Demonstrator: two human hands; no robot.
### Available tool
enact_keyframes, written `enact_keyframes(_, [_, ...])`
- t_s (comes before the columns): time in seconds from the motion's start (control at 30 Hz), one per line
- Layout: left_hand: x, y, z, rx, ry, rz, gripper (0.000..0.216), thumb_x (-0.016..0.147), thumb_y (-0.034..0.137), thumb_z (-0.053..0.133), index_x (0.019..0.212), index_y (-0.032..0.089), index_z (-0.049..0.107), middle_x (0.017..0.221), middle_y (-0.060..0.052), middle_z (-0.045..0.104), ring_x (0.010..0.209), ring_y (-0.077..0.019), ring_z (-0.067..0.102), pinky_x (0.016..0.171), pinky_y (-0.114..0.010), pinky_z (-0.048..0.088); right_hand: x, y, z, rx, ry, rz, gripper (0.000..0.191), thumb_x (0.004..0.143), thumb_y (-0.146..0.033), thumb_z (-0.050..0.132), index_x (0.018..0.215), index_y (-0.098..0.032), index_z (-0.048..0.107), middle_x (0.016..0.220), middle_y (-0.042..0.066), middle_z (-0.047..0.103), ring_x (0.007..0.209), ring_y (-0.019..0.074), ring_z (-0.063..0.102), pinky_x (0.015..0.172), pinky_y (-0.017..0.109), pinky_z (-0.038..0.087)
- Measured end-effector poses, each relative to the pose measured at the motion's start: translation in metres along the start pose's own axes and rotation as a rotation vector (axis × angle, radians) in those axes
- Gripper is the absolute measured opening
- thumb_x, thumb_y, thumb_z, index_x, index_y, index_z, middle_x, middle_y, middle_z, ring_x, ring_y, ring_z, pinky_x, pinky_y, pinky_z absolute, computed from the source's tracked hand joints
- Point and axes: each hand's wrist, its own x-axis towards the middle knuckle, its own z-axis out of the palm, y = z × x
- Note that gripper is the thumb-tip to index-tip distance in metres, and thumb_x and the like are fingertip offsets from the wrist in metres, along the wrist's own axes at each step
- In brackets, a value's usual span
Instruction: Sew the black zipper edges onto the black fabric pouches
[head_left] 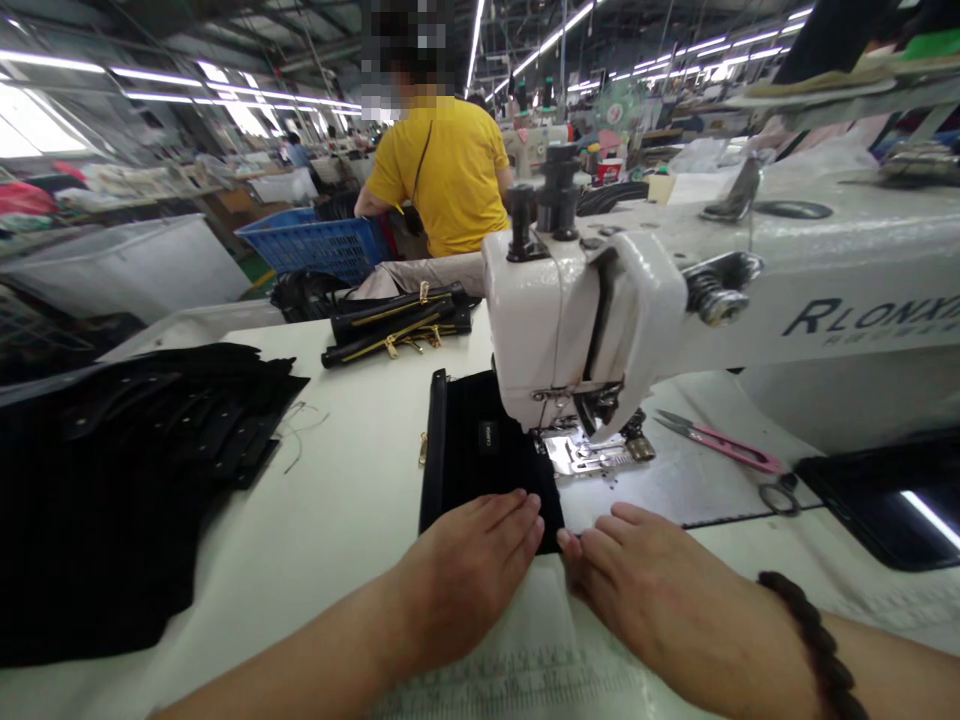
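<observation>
Your left hand (469, 570) flat, fingers on black panel (472, 450) near front edge of white table (337, 500); right hand (645, 590) unclenched, touching panel corner. Sewing machine (540, 320) behind; strip-lit factory hall.

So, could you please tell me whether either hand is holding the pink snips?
No, the pink snips lie on the table beside the needle plate, apart from the left hand and the right hand.

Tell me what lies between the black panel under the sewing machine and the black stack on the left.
Head view: mostly bare white table, with a few loose threads beside the black stack; nothing else up to the black panel.
</observation>
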Motion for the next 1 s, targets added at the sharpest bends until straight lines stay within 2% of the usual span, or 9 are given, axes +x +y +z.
enact_keyframes(0.27, [0.009, -0.02, 0.007, 0.02, 0.011, 0.016, 0.028, 0.082, 0.008, 0.035, 0.098, 0.005, 0.058, 0.103, -0.012, 0.062, 0.096, -0.0203, 0.057, 0.084, -0.03, 0.045, 0.006, 0.014, 0.021, -0.008, 0.072, 0.075, 0.015, 0.084, -0.016, 0.041, 0.087, -0.01, 0.055, 0.064, 0.002, 0.05, 0.057, 0.016, 0.044, 0.053, 0.033, 0.028])
enact_keyframes(0.5, [0.015, -0.036, 0.013, 0.08, -0.054, 0.058, 0.026, 0.079, 0.01, 0.041, 0.098, 0.004, 0.058, 0.102, -0.012, 0.063, 0.093, -0.0197, 0.057, 0.086, -0.03, 0.043, 0.007, 0.021, 0.025, 0.129, 0.043, 0.192, 0.037, 0.088, -0.032, 0.04, 0.105, -0.003, 0.053, 0.071, 0.006, 0.057, 0.065, 0.0178, 0.051, 0.061, 0.033, 0.037])
enact_keyframes(0.7, [0.022, -0.048, 0.019, 0.13, -0.172, 0.047, 0.026, 0.077, 0.011, 0.046, 0.1, 0.006, 0.056, 0.103, -0.01, 0.062, 0.096, -0.0192, 0.055, 0.092, -0.03, 0.037, 0.008, 0.021, 0.024, 0.171, 0.054, 0.222, 0.038, 0.088, -0.034, 0.039, 0.101, -0.004, 0.057, 0.07, 0.007, 0.058, 0.063, 0.0177, 0.051, 0.059, 0.032, 0.04])
enact_keyframes(0.83, [0.029, -0.052, 0.019, 0.152, -0.158, 0.004, 0.023, 0.075, 0.009, 0.049, 0.096, 0.007, 0.058, 0.098, -0.009, 0.064, 0.094, -0.0184, 0.056, 0.089, -0.027, 0.037, 0.009, 0.021, 0.022, 0.19, 0.031, 0.228, 0.038, 0.086, -0.034, 0.041, 0.102, -0.003, 0.057, 0.072, 0.008, 0.059, 0.066, 0.0193, 0.053, 0.061, 0.035, 0.041])
enact_keyframes(1.0, [0.033, -0.052, 0.015, 0.166, -0.132, -0.031, 0.024, 0.075, 0.007, 0.047, 0.095, 0.008, 0.059, 0.094, -0.008, 0.065, 0.088, -0.0171, 0.057, 0.084, -0.025, 0.039, 0.01, 0.022, 0.021, 0.206, 0.013, 0.241, 0.038, 0.08, -0.033, 0.053, 0.103, -0.003, 0.058, 0.074, 0.008, 0.06, 0.066, 0.0198, 0.053, 0.06, 0.034, 0.042])
